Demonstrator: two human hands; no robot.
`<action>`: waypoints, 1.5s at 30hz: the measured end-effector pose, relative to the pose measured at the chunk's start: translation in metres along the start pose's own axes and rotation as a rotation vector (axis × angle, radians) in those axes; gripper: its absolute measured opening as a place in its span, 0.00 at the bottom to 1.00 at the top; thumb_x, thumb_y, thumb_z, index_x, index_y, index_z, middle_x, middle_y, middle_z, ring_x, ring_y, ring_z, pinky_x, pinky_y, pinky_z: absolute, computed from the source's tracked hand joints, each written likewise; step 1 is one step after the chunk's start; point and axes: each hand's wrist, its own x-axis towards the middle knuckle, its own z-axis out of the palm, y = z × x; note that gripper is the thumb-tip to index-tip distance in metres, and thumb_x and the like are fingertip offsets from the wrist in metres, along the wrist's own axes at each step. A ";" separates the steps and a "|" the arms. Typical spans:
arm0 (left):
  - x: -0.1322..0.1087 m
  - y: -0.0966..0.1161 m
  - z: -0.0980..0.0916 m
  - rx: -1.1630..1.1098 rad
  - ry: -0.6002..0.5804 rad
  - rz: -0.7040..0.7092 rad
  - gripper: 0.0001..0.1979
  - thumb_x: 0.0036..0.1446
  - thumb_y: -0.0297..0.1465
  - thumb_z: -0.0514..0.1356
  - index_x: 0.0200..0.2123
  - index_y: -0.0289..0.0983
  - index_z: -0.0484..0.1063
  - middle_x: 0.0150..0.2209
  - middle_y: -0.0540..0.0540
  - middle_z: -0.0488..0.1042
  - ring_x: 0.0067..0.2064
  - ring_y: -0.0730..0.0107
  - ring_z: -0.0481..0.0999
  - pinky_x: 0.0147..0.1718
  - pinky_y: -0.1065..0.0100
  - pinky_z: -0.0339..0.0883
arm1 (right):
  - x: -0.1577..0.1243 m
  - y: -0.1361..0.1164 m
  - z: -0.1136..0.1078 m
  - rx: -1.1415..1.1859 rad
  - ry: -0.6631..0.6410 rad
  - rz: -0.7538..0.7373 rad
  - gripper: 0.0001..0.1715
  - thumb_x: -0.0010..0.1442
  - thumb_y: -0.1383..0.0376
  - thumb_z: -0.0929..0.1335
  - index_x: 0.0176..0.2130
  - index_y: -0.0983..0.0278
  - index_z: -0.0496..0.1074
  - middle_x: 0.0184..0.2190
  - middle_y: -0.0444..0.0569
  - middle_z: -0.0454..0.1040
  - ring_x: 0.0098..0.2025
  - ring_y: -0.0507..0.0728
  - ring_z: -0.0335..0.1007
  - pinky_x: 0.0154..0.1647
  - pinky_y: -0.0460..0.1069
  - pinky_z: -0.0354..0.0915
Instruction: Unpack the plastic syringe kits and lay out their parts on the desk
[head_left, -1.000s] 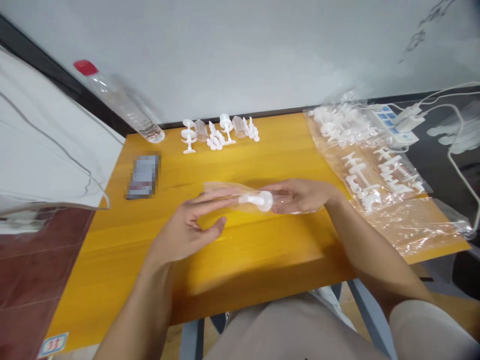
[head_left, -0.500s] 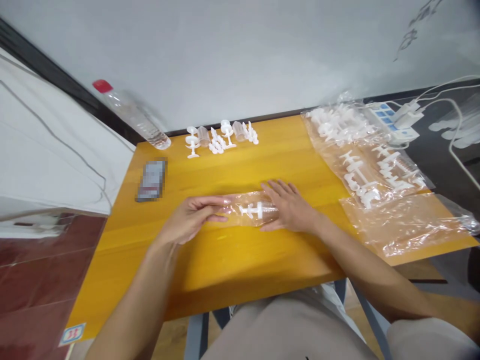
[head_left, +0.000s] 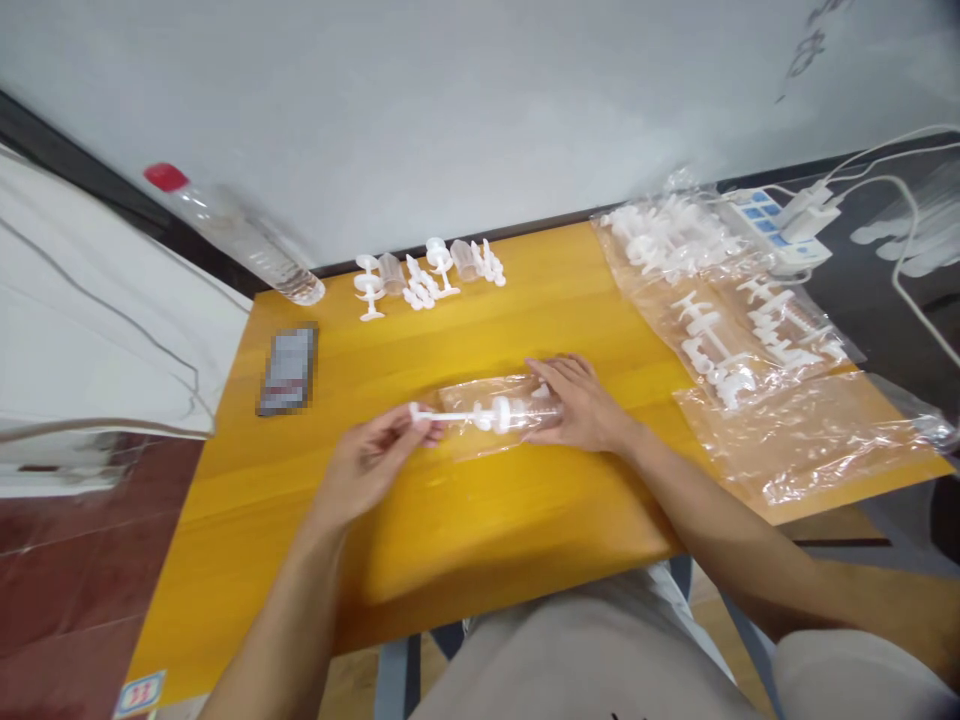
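Note:
A small clear plastic bag (head_left: 495,440) lies in the middle of the yellow table (head_left: 465,520). A white pump part (head_left: 484,414) with a thin straight tube sticks out of the bag's left end. My left hand (head_left: 371,462) pinches the tip of that tube, fingers closed on it. My right hand (head_left: 581,405) presses flat on the bag's right end, fingers stretched out over it.
Several white pump parts and small clear bottles (head_left: 424,275) stand at the table's far edge. A clear water bottle with a red cap (head_left: 240,235) leans at the far left, a phone (head_left: 286,368) lies near it. Large bags of white parts (head_left: 720,310) and a power strip (head_left: 780,225) sit at the right.
My left hand has drawn the white pump part's tube leftwards out of the bag. My right hand stays flat on the bag's right end.

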 end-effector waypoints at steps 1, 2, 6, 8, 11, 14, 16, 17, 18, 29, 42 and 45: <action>-0.003 -0.002 -0.009 -0.048 0.106 0.000 0.18 0.58 0.46 0.71 0.41 0.37 0.80 0.38 0.44 0.85 0.39 0.61 0.85 0.46 0.62 0.80 | 0.000 0.001 0.000 0.021 0.016 0.002 0.60 0.53 0.39 0.78 0.71 0.64 0.61 0.56 0.60 0.76 0.59 0.69 0.69 0.67 0.66 0.55; -0.006 -0.003 -0.016 -0.113 0.207 0.004 0.19 0.57 0.47 0.71 0.41 0.38 0.79 0.37 0.45 0.84 0.39 0.62 0.85 0.47 0.62 0.81 | 0.000 0.003 0.000 0.037 0.032 0.005 0.58 0.53 0.39 0.78 0.70 0.64 0.62 0.56 0.59 0.76 0.59 0.68 0.70 0.66 0.64 0.57; -0.015 -0.001 -0.042 -0.384 0.481 0.061 0.17 0.51 0.43 0.75 0.34 0.41 0.74 0.30 0.53 0.82 0.34 0.63 0.86 0.41 0.63 0.84 | 0.002 0.006 -0.003 0.026 0.050 0.038 0.51 0.55 0.43 0.78 0.67 0.63 0.67 0.56 0.58 0.76 0.58 0.67 0.69 0.65 0.62 0.57; -0.019 0.005 -0.055 -0.441 0.640 0.089 0.14 0.51 0.38 0.74 0.29 0.41 0.71 0.25 0.58 0.79 0.29 0.67 0.84 0.34 0.64 0.84 | 0.001 0.008 -0.007 -0.021 0.021 0.057 0.49 0.54 0.43 0.78 0.65 0.64 0.70 0.55 0.59 0.76 0.57 0.67 0.69 0.64 0.63 0.57; -0.022 0.015 -0.075 -0.479 0.843 0.079 0.11 0.57 0.30 0.67 0.26 0.40 0.68 0.20 0.62 0.75 0.26 0.73 0.81 0.33 0.68 0.84 | -0.004 0.009 -0.016 -0.098 -0.039 0.059 0.51 0.52 0.39 0.78 0.63 0.65 0.73 0.55 0.60 0.76 0.56 0.69 0.68 0.64 0.65 0.56; -0.017 0.020 -0.083 -0.568 0.941 -0.008 0.13 0.65 0.25 0.58 0.27 0.40 0.67 0.19 0.60 0.75 0.28 0.75 0.81 0.34 0.72 0.83 | -0.008 0.002 -0.026 -0.145 -0.127 0.023 0.61 0.44 0.32 0.77 0.64 0.65 0.72 0.57 0.62 0.74 0.58 0.72 0.66 0.67 0.69 0.52; -0.009 0.018 -0.074 -0.659 0.968 -0.086 0.15 0.69 0.23 0.53 0.28 0.40 0.67 0.19 0.58 0.75 0.26 0.76 0.80 0.31 0.76 0.80 | -0.004 -0.008 -0.031 -0.160 -0.122 0.027 0.62 0.49 0.30 0.74 0.66 0.66 0.69 0.59 0.64 0.72 0.60 0.73 0.65 0.68 0.70 0.51; -0.003 0.017 -0.064 -0.697 0.949 -0.124 0.15 0.69 0.23 0.52 0.28 0.39 0.67 0.20 0.56 0.76 0.26 0.77 0.79 0.30 0.77 0.79 | 0.001 -0.014 -0.033 -0.159 -0.076 0.057 0.57 0.55 0.31 0.71 0.66 0.67 0.69 0.60 0.65 0.72 0.60 0.73 0.65 0.67 0.69 0.53; 0.003 0.015 -0.052 -0.729 0.904 -0.159 0.15 0.69 0.23 0.53 0.29 0.38 0.68 0.21 0.54 0.77 0.26 0.77 0.79 0.30 0.78 0.79 | 0.008 -0.020 -0.034 -0.143 -0.011 0.112 0.50 0.62 0.33 0.67 0.64 0.67 0.71 0.60 0.66 0.72 0.60 0.71 0.66 0.66 0.67 0.56; 0.061 0.034 0.055 -0.587 0.170 0.089 0.29 0.43 0.37 0.79 0.49 0.42 0.78 0.52 0.44 0.80 0.44 0.65 0.82 0.42 0.65 0.78 | 0.093 -0.013 -0.036 0.579 0.177 0.750 0.29 0.64 0.48 0.65 0.21 0.61 0.56 0.17 0.40 0.51 0.21 0.48 0.45 0.24 0.48 0.45; 0.094 0.021 0.063 -0.502 0.011 -0.106 0.29 0.39 0.45 0.80 0.41 0.35 0.81 0.33 0.46 0.81 0.27 0.74 0.77 0.29 0.72 0.75 | 0.083 -0.004 -0.021 0.463 0.333 0.611 0.39 0.64 0.34 0.62 0.22 0.60 0.48 0.20 0.41 0.47 0.24 0.49 0.43 0.26 0.48 0.44; 0.089 0.020 0.063 -0.331 0.081 0.194 0.25 0.39 0.36 0.80 0.43 0.39 0.82 0.45 0.45 0.83 0.41 0.68 0.81 0.43 0.70 0.76 | 0.083 -0.003 -0.020 0.601 0.247 0.734 0.40 0.62 0.32 0.64 0.22 0.59 0.51 0.19 0.41 0.49 0.23 0.49 0.45 0.24 0.49 0.45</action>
